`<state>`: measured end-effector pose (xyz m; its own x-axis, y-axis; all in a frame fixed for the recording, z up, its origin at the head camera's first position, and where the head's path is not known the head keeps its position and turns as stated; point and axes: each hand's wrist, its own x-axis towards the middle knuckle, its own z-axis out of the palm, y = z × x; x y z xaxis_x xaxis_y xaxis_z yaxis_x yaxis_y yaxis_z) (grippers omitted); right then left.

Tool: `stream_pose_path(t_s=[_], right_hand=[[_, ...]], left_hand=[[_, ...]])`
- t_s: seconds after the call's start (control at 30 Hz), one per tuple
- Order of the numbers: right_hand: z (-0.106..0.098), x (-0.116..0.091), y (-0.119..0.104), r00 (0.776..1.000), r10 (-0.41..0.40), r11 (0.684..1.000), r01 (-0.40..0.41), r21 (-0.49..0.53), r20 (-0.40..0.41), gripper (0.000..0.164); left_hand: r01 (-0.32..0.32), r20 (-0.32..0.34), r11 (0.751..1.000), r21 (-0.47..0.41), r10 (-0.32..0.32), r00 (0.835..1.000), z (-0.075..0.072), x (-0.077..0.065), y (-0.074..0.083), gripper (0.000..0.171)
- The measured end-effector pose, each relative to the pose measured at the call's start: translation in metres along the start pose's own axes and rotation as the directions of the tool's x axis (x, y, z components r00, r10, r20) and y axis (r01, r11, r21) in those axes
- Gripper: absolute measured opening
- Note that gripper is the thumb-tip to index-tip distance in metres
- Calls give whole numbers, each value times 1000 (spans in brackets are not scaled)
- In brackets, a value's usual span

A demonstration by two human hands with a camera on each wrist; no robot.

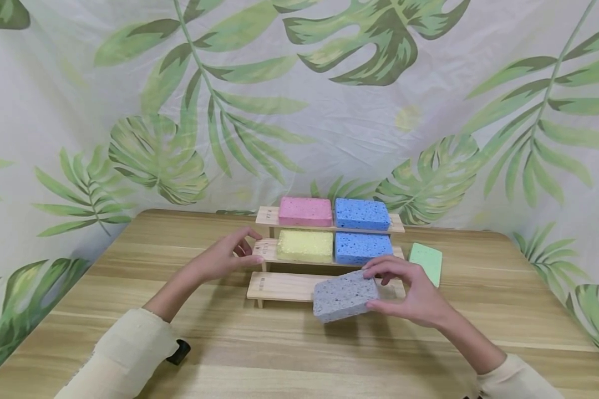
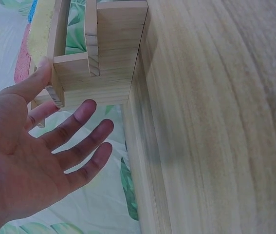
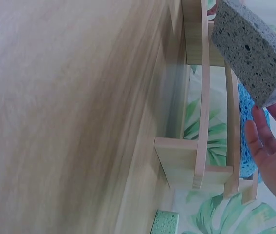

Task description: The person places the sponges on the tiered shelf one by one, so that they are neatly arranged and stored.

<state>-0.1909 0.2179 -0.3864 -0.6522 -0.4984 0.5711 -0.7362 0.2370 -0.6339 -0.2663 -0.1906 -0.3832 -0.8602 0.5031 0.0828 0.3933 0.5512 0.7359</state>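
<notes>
A grey sponge hangs tilted in front of the bottom tier of a three-tier wooden rack. My right hand grips its right end between thumb and fingers. At the rack's left side, my left hand pinches the end of the middle tier with thumb and index finger; the other fingers spread free. On the top tier lie a pink sponge and a blue sponge. The middle tier carries a yellow sponge and another blue sponge.
A thin green sponge lies on the wooden table to the right of the rack. Behind the table hangs a leaf-patterned cloth. A small black object shows by the left sleeve.
</notes>
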Motion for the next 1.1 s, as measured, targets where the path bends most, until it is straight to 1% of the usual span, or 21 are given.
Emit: stream_pose_path(t_s=[0.1, 0.3, 0.47, 0.7, 0.83, 0.97, 1.1], right_hand=[[3, 1, -1, 1000, 10, 1000, -10, 3, -22, 45], [12, 2, -2, 997, 25, 999, -22, 49, -66, 43], [22, 4, -3, 997, 38, 999, -38, 14, -69, 43], [37, 11, -7, 992, 108, 994, -107, 14, -67, 38], [46, 15, -10, 986, 150, 989, -150, 2, -67, 38], [55, 20, -11, 983, 169, 985, -170, -4, -77, 39], [62, 24, -12, 977, 194, 981, -193, 19, -87, 39]], left_hand=[[5, 0, 1000, 2, -5, 1000, 0, 0, 0, 47], [-4, 3, 1000, 2, 4, 1000, 0, 0, 0, 46], [-18, 3, 1000, 5, 18, 1000, -1, 0, -1, 46], [-23, -4, 1000, 21, 23, 1000, 0, 0, -2, 46], [-24, -5, 999, 23, 24, 1000, 0, 0, -1, 46], [-26, -7, 999, 24, 26, 1000, 0, 0, -2, 45], [-28, -8, 999, 27, 28, 1000, 0, 1, -2, 46]])
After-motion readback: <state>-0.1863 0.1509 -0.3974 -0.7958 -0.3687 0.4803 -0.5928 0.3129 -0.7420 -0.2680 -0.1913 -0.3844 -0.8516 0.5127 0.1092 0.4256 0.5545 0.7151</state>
